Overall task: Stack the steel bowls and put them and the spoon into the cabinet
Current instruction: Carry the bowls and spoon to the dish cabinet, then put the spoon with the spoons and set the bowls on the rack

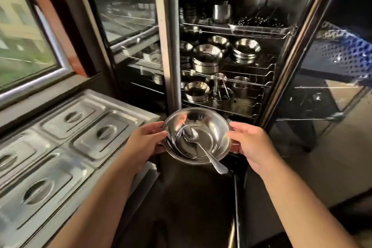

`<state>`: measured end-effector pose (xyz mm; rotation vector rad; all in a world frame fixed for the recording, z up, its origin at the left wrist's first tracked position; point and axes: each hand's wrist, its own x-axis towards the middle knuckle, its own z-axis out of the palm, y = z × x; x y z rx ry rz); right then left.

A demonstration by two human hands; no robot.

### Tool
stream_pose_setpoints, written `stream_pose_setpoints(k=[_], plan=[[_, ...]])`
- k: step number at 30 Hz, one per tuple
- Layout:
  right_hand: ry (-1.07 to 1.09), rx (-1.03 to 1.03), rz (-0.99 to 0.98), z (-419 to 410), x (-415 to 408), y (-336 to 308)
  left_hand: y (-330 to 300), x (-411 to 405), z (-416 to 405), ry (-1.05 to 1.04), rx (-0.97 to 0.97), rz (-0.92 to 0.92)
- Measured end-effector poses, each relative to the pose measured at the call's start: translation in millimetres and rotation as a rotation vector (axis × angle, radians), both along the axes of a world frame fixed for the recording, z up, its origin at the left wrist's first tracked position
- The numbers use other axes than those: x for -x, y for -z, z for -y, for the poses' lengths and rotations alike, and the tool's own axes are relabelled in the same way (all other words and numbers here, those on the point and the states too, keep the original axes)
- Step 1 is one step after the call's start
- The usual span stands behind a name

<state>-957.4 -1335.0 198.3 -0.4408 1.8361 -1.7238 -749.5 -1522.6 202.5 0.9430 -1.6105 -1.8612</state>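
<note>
Inside held bowls (213,127): spoon (201,147).

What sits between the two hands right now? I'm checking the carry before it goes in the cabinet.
In the head view, the stacked steel bowls sit between the left hand and right hand, with the spoon lying inside.

Glossy polished steel bowls (213,127) and spoon (203,149); glass cabinet door (330,66).

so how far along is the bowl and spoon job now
Done: the steel bowls look stacked, with the spoon lying inside the top one. In hand: the left hand and right hand hold the stack before the open cabinet. Left: setting it on a wire shelf.
</note>
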Motion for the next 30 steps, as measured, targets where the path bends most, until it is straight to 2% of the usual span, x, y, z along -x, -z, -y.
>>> stream_pose_setpoints(k=[10,15,23,30], plan=[[0.342,-0.071,0.016,53,145,11,24,218,106,0.275,-0.022,0.01],[0.509,-0.103,0.004,95,223,-7,12,332,164,0.418,-0.023,-0.013],[0.653,-0.141,-0.006,155,310,-14,-1,458,232,0.56,-0.004,0.023],[0.739,-0.172,0.049,175,369,-3,11,519,243,0.586,-0.034,0.064]])
